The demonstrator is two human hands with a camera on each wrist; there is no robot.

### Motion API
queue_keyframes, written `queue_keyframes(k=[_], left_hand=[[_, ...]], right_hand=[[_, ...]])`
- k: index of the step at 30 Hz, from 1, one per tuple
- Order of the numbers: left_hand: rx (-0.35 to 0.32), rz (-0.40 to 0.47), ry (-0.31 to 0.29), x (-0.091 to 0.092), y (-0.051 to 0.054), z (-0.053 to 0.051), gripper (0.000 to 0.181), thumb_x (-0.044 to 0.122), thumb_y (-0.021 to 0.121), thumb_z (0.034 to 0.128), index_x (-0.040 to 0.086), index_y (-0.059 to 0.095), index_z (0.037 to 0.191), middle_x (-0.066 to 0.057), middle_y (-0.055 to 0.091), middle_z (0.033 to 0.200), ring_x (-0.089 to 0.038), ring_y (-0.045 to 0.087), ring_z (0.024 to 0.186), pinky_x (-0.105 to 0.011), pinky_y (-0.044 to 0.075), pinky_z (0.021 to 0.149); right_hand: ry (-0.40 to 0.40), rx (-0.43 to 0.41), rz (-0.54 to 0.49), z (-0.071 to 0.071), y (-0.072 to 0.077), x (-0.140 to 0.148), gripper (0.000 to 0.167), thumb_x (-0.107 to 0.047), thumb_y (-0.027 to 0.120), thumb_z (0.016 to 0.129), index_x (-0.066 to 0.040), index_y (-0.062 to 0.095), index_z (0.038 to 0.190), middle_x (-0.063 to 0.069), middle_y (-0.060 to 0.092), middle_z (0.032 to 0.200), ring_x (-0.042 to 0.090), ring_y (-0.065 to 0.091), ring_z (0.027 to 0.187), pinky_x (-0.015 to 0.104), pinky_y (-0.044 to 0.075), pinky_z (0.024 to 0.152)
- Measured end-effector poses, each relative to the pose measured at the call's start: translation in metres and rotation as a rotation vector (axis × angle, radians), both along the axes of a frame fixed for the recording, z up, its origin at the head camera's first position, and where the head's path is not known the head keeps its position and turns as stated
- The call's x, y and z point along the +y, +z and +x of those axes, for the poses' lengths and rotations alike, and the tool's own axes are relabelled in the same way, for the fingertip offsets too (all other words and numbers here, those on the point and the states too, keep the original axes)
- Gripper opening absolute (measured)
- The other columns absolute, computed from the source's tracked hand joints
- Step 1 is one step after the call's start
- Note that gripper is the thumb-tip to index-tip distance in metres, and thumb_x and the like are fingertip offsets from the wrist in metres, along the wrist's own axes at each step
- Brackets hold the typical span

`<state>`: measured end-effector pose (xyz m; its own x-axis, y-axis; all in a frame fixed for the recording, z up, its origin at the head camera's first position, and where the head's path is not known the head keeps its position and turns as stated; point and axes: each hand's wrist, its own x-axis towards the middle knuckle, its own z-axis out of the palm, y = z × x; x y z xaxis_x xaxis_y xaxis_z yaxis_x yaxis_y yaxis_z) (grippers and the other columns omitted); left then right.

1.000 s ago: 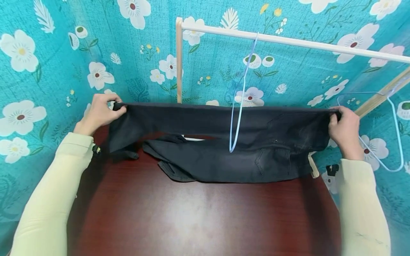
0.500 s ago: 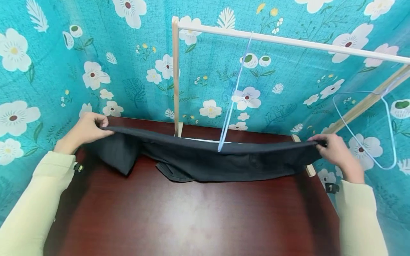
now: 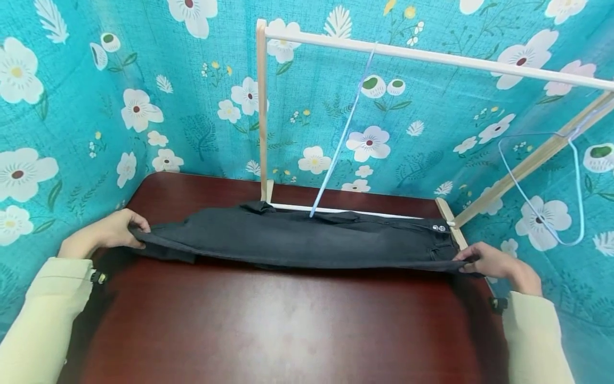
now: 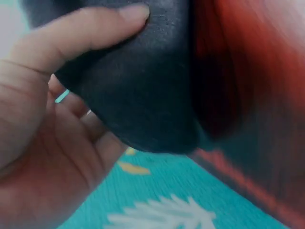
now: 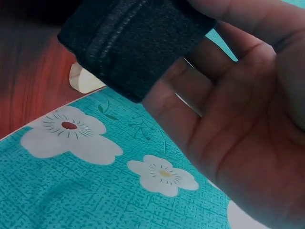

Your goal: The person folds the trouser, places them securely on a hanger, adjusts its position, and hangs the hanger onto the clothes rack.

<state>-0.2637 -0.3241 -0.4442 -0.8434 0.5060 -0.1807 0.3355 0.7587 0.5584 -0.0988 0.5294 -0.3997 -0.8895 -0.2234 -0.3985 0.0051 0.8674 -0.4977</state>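
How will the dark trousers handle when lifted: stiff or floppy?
Likely floppy: the dark trousers sag along the front edge between the left hand and right hand. Probably not very slippery: the surface looks matte. May catch the middle hanger, which overlaps them in the head view.

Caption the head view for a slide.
Left hand and right hand hold dark trousers at opposite ends over a dark-red table.

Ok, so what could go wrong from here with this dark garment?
The left hand and right hand pinch the dark garment only by its near edge, so a corner might slip from either grip. The hanger nearest it might catch on it; whether they touch is unclear. Its right end might snag on the wooden rack foot beside it.
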Motion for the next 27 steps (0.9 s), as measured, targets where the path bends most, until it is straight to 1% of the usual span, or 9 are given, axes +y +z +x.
queue_keyframes(k=[4, 8, 10, 12, 14, 18, 21, 24, 27], left_hand=[[0.111, 0.023, 0.066, -0.011, 0.003, 0.002, 0.017, 0.0, 0.088, 0.071, 0.005, 0.075, 0.081, 0.0, 0.071, 0.077, -0.004, 0.058, 0.066, -0.025, 0.049, 0.061], [0.225, 0.069, 0.145, -0.018, 0.015, 0.006, 0.014, -0.004, 0.085, 0.0742, 0.003, 0.075, 0.083, -0.005, 0.072, 0.079, 0.0, 0.058, 0.065, -0.025, 0.05, 0.057], [0.259, 0.077, 0.174, -0.02, 0.02, 0.008, 0.014, -0.003, 0.086, 0.0746, 0.003, 0.075, 0.082, -0.006, 0.072, 0.079, 0.002, 0.057, 0.065, -0.024, 0.05, 0.057], [0.254, 0.077, 0.188, -0.023, 0.025, 0.01, 0.014, 0.0, 0.087, 0.0749, 0.002, 0.075, 0.083, -0.004, 0.072, 0.08, 0.005, 0.055, 0.067, -0.022, 0.05, 0.058], [0.201, 0.076, 0.183, -0.027, 0.026, 0.012, 0.015, 0.002, 0.087, 0.0763, 0.0, 0.075, 0.085, -0.002, 0.071, 0.08, 0.005, 0.054, 0.069, -0.021, 0.05, 0.059], [0.024, 0.085, 0.137, -0.034, 0.025, 0.02, 0.016, 0.004, 0.085, 0.0788, -0.002, 0.073, 0.087, 0.005, 0.067, 0.076, -0.001, 0.053, 0.069, -0.023, 0.05, 0.061], [-0.101, 0.085, 0.062, -0.037, 0.022, 0.026, 0.018, 0.003, 0.085, 0.0793, -0.003, 0.071, 0.089, 0.006, 0.066, 0.076, -0.005, 0.054, 0.07, -0.024, 0.05, 0.062], [-0.223, 0.059, -0.009, -0.037, 0.02, 0.031, 0.027, 0.003, 0.084, 0.079, -0.006, 0.067, 0.097, 0.001, 0.064, 0.085, -0.008, 0.055, 0.075, -0.025, 0.051, 0.065], [-0.326, -0.029, -0.032, -0.035, 0.018, 0.034, 0.046, 0.011, 0.085, 0.0796, -0.011, 0.062, 0.113, -0.007, 0.063, 0.1, -0.014, 0.057, 0.09, -0.028, 0.053, 0.073]], right_hand=[[-0.031, 0.034, 0.033, 0.006, 0.003, 0.002, 0.016, -0.001, 0.07, 0.091, 0.002, 0.075, 0.105, 0.005, 0.07, 0.094, 0.005, 0.053, 0.078, 0.025, 0.047, 0.067], [-0.041, 0.061, -0.015, 0.01, 0.011, 0.007, 0.014, 0.001, 0.065, 0.093, 0.003, 0.073, 0.105, 0.005, 0.07, 0.09, 0.009, 0.054, 0.072, 0.026, 0.046, 0.063], [-0.035, 0.061, -0.06, 0.013, 0.014, 0.011, 0.013, 0.003, 0.064, 0.094, 0.005, 0.073, 0.103, 0.003, 0.07, 0.086, 0.011, 0.056, 0.069, 0.026, 0.047, 0.06], [-0.021, 0.052, -0.103, 0.017, 0.019, 0.015, 0.012, 0.004, 0.062, 0.095, 0.007, 0.071, 0.102, 0.0, 0.07, 0.081, 0.011, 0.058, 0.065, 0.027, 0.048, 0.058], [0.004, 0.043, -0.126, 0.022, 0.022, 0.019, 0.012, 0.003, 0.063, 0.095, 0.008, 0.071, 0.102, -0.004, 0.071, 0.081, 0.009, 0.059, 0.066, 0.026, 0.049, 0.058], [0.032, 0.022, -0.112, 0.031, 0.02, 0.02, 0.011, 0.001, 0.066, 0.093, 0.004, 0.074, 0.1, -0.009, 0.07, 0.089, 0.002, 0.056, 0.074, 0.025, 0.048, 0.061], [0.029, -0.018, -0.078, 0.033, 0.01, 0.014, 0.01, -0.002, 0.071, 0.09, 0.002, 0.076, 0.098, -0.003, 0.069, 0.092, -0.001, 0.053, 0.078, 0.024, 0.048, 0.064], [0.01, -0.094, -0.041, 0.031, -0.005, 0.006, 0.014, -0.004, 0.076, 0.086, 0.003, 0.076, 0.098, 0.005, 0.071, 0.094, 0.003, 0.058, 0.081, 0.024, 0.052, 0.067], [-0.023, -0.17, -0.015, 0.027, -0.019, -0.001, 0.021, -0.004, 0.08, 0.082, 0.004, 0.075, 0.1, 0.01, 0.073, 0.098, 0.012, 0.064, 0.087, 0.027, 0.056, 0.072]])
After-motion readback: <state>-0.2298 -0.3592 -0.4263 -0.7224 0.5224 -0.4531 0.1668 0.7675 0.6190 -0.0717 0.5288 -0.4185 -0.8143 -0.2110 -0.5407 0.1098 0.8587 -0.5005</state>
